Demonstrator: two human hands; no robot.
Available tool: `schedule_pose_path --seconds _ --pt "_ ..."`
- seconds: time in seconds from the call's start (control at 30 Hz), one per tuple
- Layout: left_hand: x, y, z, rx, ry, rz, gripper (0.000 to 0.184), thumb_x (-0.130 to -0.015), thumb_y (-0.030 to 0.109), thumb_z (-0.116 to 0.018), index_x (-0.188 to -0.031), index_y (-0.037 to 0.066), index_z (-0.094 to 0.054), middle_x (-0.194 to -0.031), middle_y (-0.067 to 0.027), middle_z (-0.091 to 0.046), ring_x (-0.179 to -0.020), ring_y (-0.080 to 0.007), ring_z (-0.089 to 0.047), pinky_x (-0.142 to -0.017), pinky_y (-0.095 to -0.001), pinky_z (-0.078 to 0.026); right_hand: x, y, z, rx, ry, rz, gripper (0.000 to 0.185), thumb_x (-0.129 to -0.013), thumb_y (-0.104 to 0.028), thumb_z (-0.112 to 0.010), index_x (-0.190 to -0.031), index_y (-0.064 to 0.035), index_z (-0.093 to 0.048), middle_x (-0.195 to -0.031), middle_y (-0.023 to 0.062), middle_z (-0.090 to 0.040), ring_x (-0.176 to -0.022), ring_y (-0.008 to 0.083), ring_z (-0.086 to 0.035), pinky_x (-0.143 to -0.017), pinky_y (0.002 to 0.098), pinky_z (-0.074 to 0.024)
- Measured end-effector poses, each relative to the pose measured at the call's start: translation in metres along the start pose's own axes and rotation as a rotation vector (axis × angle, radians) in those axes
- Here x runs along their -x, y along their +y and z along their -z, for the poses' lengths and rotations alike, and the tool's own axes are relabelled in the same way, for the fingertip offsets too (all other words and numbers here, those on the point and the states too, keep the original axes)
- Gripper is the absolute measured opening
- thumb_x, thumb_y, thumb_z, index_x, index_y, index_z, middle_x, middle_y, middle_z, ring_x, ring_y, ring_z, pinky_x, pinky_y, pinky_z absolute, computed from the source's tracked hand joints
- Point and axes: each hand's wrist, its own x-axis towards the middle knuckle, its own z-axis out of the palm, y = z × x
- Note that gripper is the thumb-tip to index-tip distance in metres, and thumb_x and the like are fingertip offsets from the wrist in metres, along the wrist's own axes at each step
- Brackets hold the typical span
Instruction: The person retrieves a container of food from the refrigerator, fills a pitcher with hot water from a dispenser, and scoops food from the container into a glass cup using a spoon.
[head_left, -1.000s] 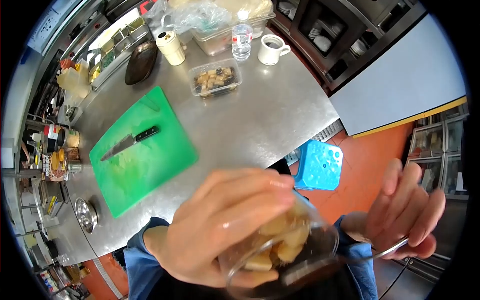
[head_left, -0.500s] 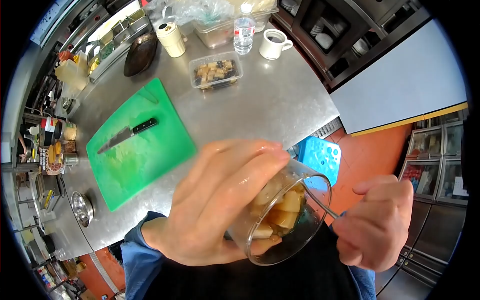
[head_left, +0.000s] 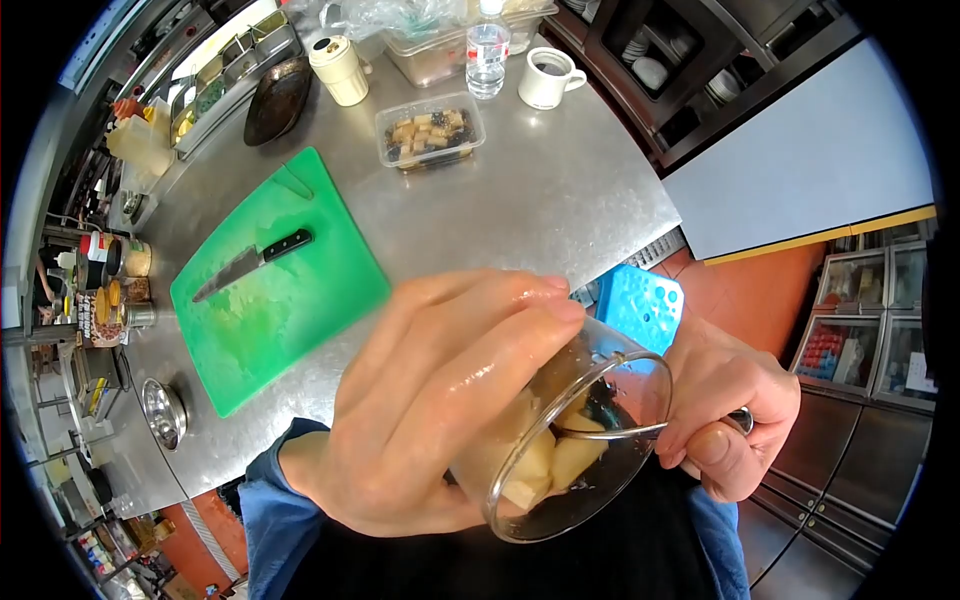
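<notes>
A clear glass [head_left: 600, 490] is tilted with its mouth facing me, and my left hand [head_left: 430, 410] is wrapped round its side. Inside it lie pale yellowish chunks [head_left: 545, 465] and something dark. My right hand [head_left: 735, 410] is closed on the metal handle of a utensil [head_left: 640, 431], whose other end reaches into the glass among the chunks. Beyond my left hand, a knife [head_left: 250, 264] with a black handle lies on a green cutting board [head_left: 330, 290].
On the steel table [head_left: 530, 210] stand a plastic tub of cubed food [head_left: 430, 135], a water bottle [head_left: 487, 60], a white mug [head_left: 545, 85], a cream-coloured cup [head_left: 340, 75] and a metal bowl [head_left: 163, 413]. A blue stool [head_left: 640, 308] is beyond the table edge.
My right hand has come in closer to the glass, and the utensil now reaches in over its rim. The glass has turned further towards me, and its chunks have shifted.
</notes>
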Motion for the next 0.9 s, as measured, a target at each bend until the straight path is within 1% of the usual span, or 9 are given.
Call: schedule_pose_path --seconds 0.27,0.43,0.53,0.63,0.73,0.8,0.83,0.9 --pt "-0.002 0.003 -0.001 -0.017 0.015 0.032 0.085 -0.057 0.032 -0.088 -0.12 -0.007 -0.047 -0.108 -0.0275 -0.058 -0.094 -0.0364 -0.059 -0.08 -0.0415 -0.048 0.006 0.0 -0.007 -0.249 0.143 -0.122 0.012 -0.084 -0.009 -0.063 -0.081 0.0028 -0.062 -0.068 0.0074 -0.064 -0.059 0.0157 -0.054 -0.055 0.0262 -0.0395" --pt "-0.001 0.001 -0.004 0.009 0.053 0.015 0.085 -0.055 0.031 -0.089 -0.119 -0.007 -0.048 -0.106 -0.0287 -0.059 -0.092 -0.0361 -0.059 -0.077 -0.0405 -0.049 0.003 0.007 -0.005 -0.184 0.084 -0.01 0.012 -0.086 -0.01 -0.061 -0.082 0.0018 -0.061 -0.068 0.007 -0.064 -0.059 0.0164 -0.054 -0.055 0.0271 -0.0395" --pt "0.0 0.0 -0.008 0.021 0.102 0.0 0.086 -0.053 0.03 -0.089 -0.118 -0.008 -0.049 -0.106 -0.0286 -0.059 -0.092 -0.0358 -0.059 -0.076 -0.0405 -0.049 0.003 0.009 -0.007 -0.204 0.103 0.029 0.011 -0.084 -0.008 -0.062 -0.08 0.0015 -0.061 -0.068 0.0068 -0.064 -0.058 0.0171 -0.054 -0.056 0.0269 -0.0396" --pt "0.001 0.0 -0.006 0.048 0.096 0.012 0.085 -0.054 0.031 -0.089 -0.118 -0.007 -0.049 -0.107 -0.0276 -0.059 -0.092 -0.0355 -0.059 -0.078 -0.0408 -0.048 0.004 0.011 -0.006 -0.194 0.108 0.097 0.01 -0.082 -0.007 -0.063 -0.077 0.0016 -0.062 -0.067 0.0068 -0.064 -0.058 0.0182 -0.055 -0.057 0.0271 -0.0423" --pt "0.001 0.014 -0.003 0.13 0.082 0.132 0.081 -0.057 0.031 -0.088 -0.118 -0.004 -0.049 -0.109 -0.0264 -0.059 -0.095 -0.0363 -0.059 -0.081 -0.041 -0.048 0.001 0.0 0.005 -0.211 0.042 0.077 0.011 -0.081 -0.007 -0.065 -0.075 0.0024 -0.062 -0.065 0.008 -0.064 -0.056 0.0187 -0.055 -0.056 0.0283 -0.0462" --pt "0.0 0.019 0.002 0.18 0.021 0.168 0.078 -0.059 0.032 -0.087 -0.118 -0.002 -0.049 -0.11 -0.0259 -0.059 -0.097 -0.0371 -0.059 -0.083 -0.0412 -0.047 -0.007 -0.009 0.01 -0.24 -0.046 0.058 0.014 -0.082 -0.008 -0.066 -0.072 -0.0007 -0.06 -0.061 0.0066 -0.062 -0.054 0.0153 -0.052 -0.054 0.026 -0.0481" --pt "0.0 0.018 0.008 0.196 -0.039 0.148 0.077 -0.06 0.032 -0.086 -0.118 -0.001 -0.049 -0.111 -0.0257 -0.059 -0.098 -0.0376 -0.059 -0.084 -0.0413 -0.047 -0.012 -0.012 0.012 -0.254 -0.103 0.063 0.017 -0.084 -0.01 -0.065 -0.069 -0.0041 -0.057 -0.059 0.0046 -0.059 -0.053 0.0119 -0.05 -0.053 0.0232 -0.0486" --pt "-0.001 0.019 0.008 0.234 -0.053 0.13 0.07 -0.062 0.032 -0.085 -0.113 0.0 -0.051 -0.108 -0.0254 -0.061 -0.097 -0.0386 -0.06 -0.081 -0.0419 -0.048 -0.018 -0.018 0.015 -0.341 -0.195 0.045 0.017 -0.084 -0.008 -0.065 -0.068 -0.005 -0.058 -0.058 0.0052 -0.059 -0.055 0.011 -0.054 -0.054 0.0219 -0.0501"
